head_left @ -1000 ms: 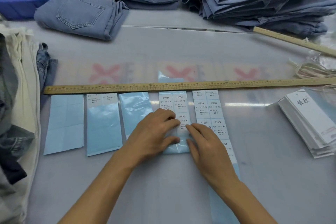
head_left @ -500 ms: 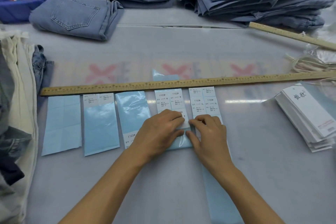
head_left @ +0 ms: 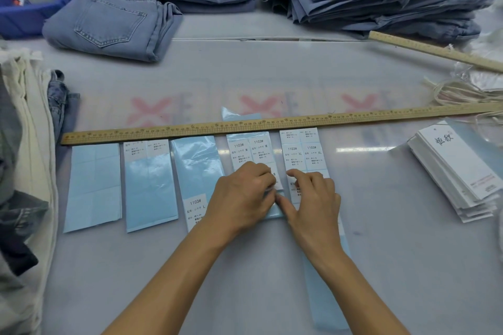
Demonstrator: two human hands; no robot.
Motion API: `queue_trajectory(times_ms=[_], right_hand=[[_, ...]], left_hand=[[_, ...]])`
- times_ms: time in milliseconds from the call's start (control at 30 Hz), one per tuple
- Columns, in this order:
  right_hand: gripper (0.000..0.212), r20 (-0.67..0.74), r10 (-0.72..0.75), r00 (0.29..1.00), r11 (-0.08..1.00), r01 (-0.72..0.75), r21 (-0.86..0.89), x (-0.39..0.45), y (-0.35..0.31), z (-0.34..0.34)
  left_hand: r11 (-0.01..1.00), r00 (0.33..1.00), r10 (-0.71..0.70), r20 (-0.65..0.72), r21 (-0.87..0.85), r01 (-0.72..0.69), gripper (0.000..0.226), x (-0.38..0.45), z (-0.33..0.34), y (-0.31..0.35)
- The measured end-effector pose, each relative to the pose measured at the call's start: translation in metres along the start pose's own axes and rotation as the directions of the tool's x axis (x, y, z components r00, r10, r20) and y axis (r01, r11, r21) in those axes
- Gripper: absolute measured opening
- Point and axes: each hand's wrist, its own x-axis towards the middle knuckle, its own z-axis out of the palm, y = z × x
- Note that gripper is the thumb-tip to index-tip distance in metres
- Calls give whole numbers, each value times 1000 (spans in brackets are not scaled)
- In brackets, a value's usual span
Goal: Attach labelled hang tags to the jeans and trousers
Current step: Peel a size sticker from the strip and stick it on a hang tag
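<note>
Five pale-blue glossy label sheets (head_left: 94,187) below one long wooden ruler (head_left: 245,125). Left hand (head_left: 239,196) and right hand (head_left: 313,198) both pinch the fourth sheet's white sticker (head_left: 279,185).

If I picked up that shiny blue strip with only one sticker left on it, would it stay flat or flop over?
It would probably flop: the blue strip looks thin, and its glossy surface already shows ripples. It likely weighs almost nothing, so a puff of air could shift it. That shine suggests it may slide easily on the smooth table.
</note>
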Motion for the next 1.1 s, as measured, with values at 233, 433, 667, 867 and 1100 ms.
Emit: queue_trajectory(times_ms=[233,433,667,867,1100], right_hand=[[47,14,1,1000,1000,-1,-4,-1,1,-1],[26,-35,-50,998,998,50,-24,-5,-2,-2],[23,-107,-13,994,1000,13,1,-15,-5,2],[20,-167,-30,986,999,33,15,-21,-5,9],[20,-254,-41,966,996,60,68,-26,1,22]], left_hand=[[998,998,-51,39,33,50,17,6,-3,5],[991,995,-63,74,126,53,31,9,0,8],[978,999,48,8,205,-49,21,3,3,7],[989,995,-26,-97,146,40,15,0,10,13],[990,991,-119,-61,64,123,23,0,11,17]])
